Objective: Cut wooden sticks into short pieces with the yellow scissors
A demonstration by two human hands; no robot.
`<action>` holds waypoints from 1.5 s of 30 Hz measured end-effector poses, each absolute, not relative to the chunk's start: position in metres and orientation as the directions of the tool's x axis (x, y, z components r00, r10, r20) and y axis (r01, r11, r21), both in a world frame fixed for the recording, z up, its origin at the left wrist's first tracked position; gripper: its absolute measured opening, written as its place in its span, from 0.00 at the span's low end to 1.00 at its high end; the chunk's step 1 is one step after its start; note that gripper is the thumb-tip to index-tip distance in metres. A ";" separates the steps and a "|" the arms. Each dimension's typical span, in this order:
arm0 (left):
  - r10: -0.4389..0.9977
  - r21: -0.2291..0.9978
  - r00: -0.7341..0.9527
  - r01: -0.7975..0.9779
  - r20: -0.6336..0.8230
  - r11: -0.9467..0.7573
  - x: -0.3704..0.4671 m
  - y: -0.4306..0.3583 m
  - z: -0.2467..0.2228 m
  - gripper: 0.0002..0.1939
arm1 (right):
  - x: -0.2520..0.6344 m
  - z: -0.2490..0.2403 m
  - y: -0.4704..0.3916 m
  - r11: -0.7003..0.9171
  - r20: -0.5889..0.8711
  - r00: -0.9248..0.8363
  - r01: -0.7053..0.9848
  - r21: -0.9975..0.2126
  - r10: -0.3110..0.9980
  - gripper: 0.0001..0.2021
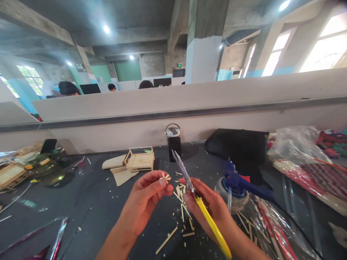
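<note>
My left hand [149,195] pinches a small star-shaped piece of short wooden sticks [166,178] between thumb and fingertips. In my right hand [208,202] are scissors with yellow handles [211,224], their blades pointing up and away to the left. The blades are apart from the wooden piece. Below and between the hands, loose thin wooden sticks [182,209] and small offcuts lie scattered on the dark table [108,220]. Beyond my left hand stands a small wooden frame model [140,160], next to a tan sheet [121,176].
A phone [174,148] leans upright at the back. On the right are a blue glue gun [244,184] over a jar [233,198], a black bag [238,144] and plastic-wrapped materials [311,180]. Another wooden model [12,176] sits left. People's heads show beyond the partition [135,104].
</note>
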State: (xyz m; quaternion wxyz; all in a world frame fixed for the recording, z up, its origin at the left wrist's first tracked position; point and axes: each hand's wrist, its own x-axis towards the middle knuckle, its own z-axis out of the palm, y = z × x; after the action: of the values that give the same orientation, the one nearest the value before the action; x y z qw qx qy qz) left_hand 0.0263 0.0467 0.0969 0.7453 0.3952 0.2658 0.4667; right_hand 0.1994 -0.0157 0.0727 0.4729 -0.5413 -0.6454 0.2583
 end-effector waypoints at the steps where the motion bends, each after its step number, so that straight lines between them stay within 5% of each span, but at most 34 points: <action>1: 0.909 0.838 0.416 -0.483 -0.034 0.253 0.026 0.047 0.096 0.07 | 0.200 0.072 -0.015 0.280 0.327 0.026 0.455 -0.845 0.945 0.16; 13: 0.922 0.884 0.388 -0.436 0.014 0.170 0.022 0.047 0.096 0.05 | 0.199 0.071 -0.013 0.403 0.406 -0.125 0.559 -0.725 0.905 0.14; 32: 0.917 0.872 0.396 -0.464 0.047 0.155 0.021 0.048 0.096 0.05 | 0.200 0.061 -0.008 0.409 0.480 -0.164 0.786 -0.464 0.862 0.26; 45: 0.878 0.878 0.475 -0.443 0.061 0.178 0.024 0.044 0.098 0.04 | 0.200 0.063 -0.009 0.399 0.470 -0.175 0.807 -0.434 0.865 0.32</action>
State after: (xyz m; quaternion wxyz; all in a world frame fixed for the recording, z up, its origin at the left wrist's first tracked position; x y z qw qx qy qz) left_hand 0.0240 0.0439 0.0983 0.7292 0.4534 0.2397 0.4530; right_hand 0.1999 -0.0093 0.0630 0.3378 -0.5463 -0.7653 0.0426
